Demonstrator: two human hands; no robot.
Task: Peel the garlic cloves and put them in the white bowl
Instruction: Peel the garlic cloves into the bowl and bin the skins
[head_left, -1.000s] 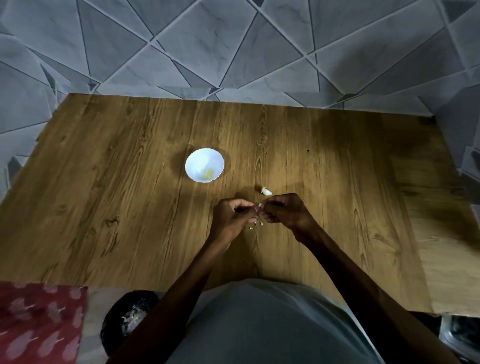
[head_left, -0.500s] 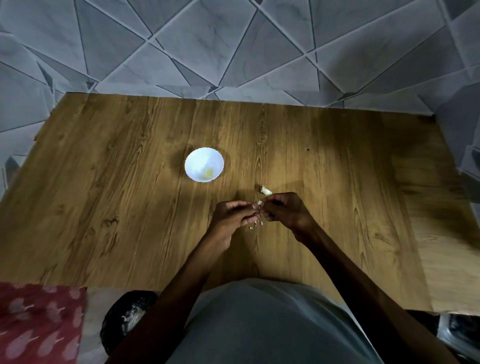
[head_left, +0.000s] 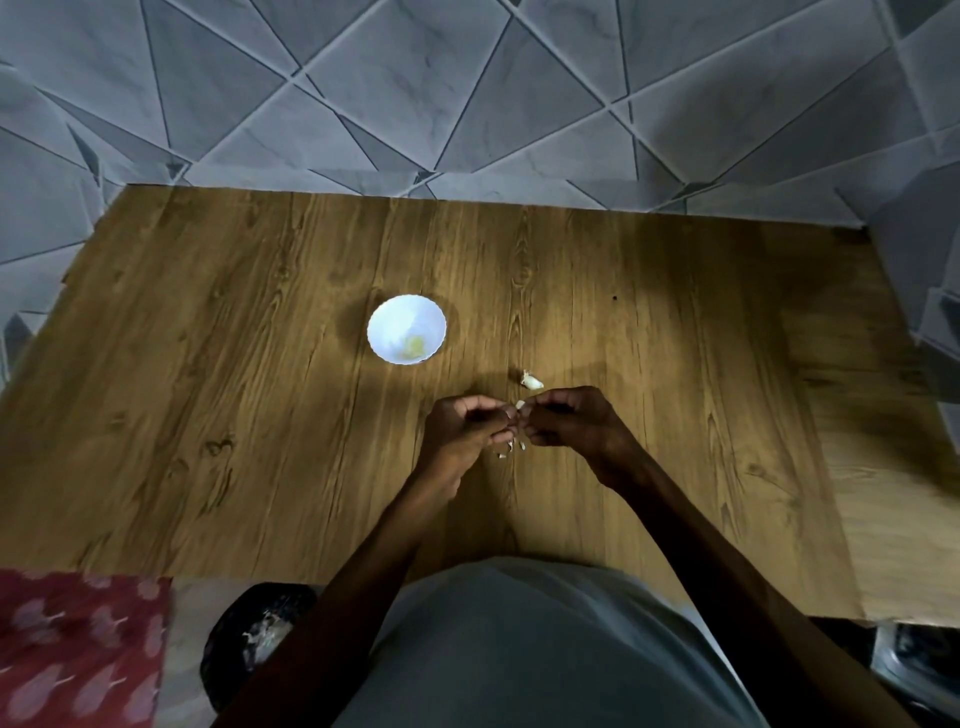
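Garlic clove mid-peel, pinched between both hands

Risk first: the clove is small and probably slick, held only at my fingertips, so a hard tug on the skin could pop it out onto the wooden table (head_left: 260, 374). Skin may also tear into bits instead of coming off clean; skin scraps (head_left: 511, 448) already lie just below my hands. The light is dim, so a missed patch of skin is likely.

The garlic clove (head_left: 519, 405) sits between the two hands, mostly hidden. My left hand (head_left: 465, 426) curls round it from the left. My right hand (head_left: 569, 421) pinches at it from the right, with the fingertips of both hands meeting.

A second, unpeeled clove (head_left: 532, 381) lies just beyond my right hand. The white bowl (head_left: 382, 317) is further off to the left, apart from both hands, with something yellowish inside, likely a peeled clove (head_left: 414, 345).
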